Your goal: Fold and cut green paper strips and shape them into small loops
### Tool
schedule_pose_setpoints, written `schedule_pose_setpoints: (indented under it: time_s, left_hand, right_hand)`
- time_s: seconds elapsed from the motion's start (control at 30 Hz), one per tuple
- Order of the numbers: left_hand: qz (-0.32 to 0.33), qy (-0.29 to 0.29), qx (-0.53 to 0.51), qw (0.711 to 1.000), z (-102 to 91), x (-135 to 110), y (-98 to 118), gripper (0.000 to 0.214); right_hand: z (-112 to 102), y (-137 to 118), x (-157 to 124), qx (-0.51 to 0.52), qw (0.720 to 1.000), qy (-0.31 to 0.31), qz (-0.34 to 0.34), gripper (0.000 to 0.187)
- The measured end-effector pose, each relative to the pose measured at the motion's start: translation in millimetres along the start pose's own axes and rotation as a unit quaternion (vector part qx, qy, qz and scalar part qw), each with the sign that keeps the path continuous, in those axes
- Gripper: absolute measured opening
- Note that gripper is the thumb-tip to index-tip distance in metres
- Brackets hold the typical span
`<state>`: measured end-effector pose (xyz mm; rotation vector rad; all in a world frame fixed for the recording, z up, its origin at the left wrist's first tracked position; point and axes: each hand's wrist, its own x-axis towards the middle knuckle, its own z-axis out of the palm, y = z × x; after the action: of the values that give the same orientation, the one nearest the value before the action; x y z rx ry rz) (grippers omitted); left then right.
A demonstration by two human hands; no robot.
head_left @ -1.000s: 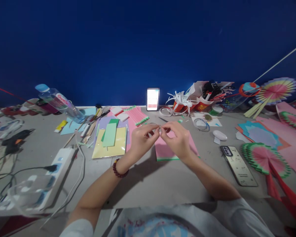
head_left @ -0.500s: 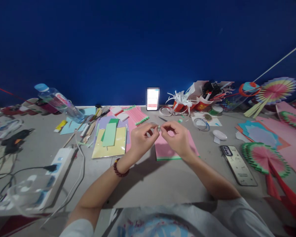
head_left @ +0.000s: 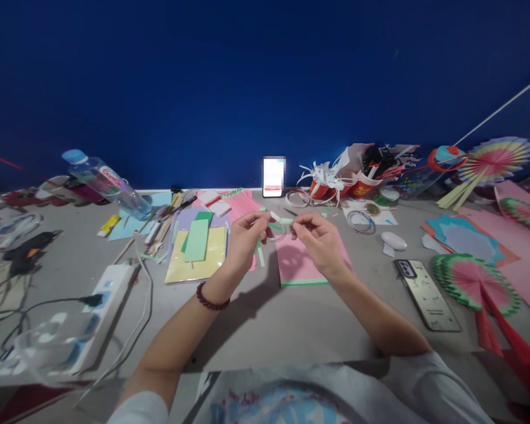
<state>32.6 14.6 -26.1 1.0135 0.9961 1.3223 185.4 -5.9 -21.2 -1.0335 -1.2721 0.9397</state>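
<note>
My right hand [head_left: 315, 241] pinches one end of a small pale green paper strip [head_left: 286, 222]. Opposite it, my left hand [head_left: 249, 238] has thumb and forefinger closed on a little white strip [head_left: 274, 216] at the green strip's other end. Whether the two strips are joined is too small to tell. Below and between the hands lies a coil of thin pale wire [head_left: 277, 237]. Under my right hand is a pink paper sheet [head_left: 304, 265] with a green edge strip.
Left of my hands lie a yellow packet [head_left: 198, 271] and green paper pieces [head_left: 196, 241]. A power strip [head_left: 101, 318] is further left. At right are a phone [head_left: 428, 294] and a folded paper fan [head_left: 472, 282]. Another lit phone [head_left: 272, 176] stands against the blue wall.
My hands have moved apart, the left one leftward. The pale green strip and the white strip now show between my fingertips, and more of the pale coil is visible.
</note>
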Motion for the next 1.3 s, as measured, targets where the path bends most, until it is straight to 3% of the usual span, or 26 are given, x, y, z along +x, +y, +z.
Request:
schedule_pose_setpoints:
  time_s: [0.13, 0.43, 0.57, 0.7, 0.77, 0.93, 1.13, 1.23, 1.3]
  left_hand:
    - [-0.051, 0.022, -0.053, 0.997, -6.6, 11, -3, 0.019]
    - [-0.049, 0.094, -0.059, 0.993, -35.4, 44, -14, 0.021]
    - [-0.024, 0.119, 0.024, 0.992, -52.7, 53, -19, 0.020]
    - [0.016, 0.072, 0.242, 0.967, -67.1, 61, -30, 0.018]
    - [0.029, 0.029, 0.304, 0.952, -70.9, 63, -36, 0.017]
    - [0.028, -0.053, 0.377, 0.924, -71.9, 62, -42, 0.015]
    - [0.064, -0.059, 0.468, 0.879, -65.3, 54, -32, 0.020]
    - [0.136, -0.052, 0.479, 0.865, -55.5, 47, -20, 0.011]
    - [0.205, -0.069, 0.432, 0.875, -46.4, 40, -10, 0.018]
  right_hand:
    - [-2, 3, 1, 0.043, 0.999, 0.013, -0.012, 0.004]
    - [-10, 6, 9, 0.053, 0.998, 0.024, -0.014, 0.009]
    - [-15, 4, 13, 0.070, 0.997, 0.037, -0.012, 0.011]
    - [-18, 2, 16, 0.068, 0.997, 0.035, 0.001, 0.013]
    - [-20, 2, 17, 0.062, 0.998, 0.028, 0.005, 0.014]
    - [-20, 1, 18, 0.077, 0.996, 0.024, 0.021, 0.015]
    - [-18, -2, 18, 0.086, 0.995, 0.024, 0.033, 0.017]
    - [-19, 0, 18, 0.084, 0.996, 0.015, 0.036, 0.019]
    - [-19, 1, 18, 0.079, 0.996, 0.007, 0.037, 0.018]
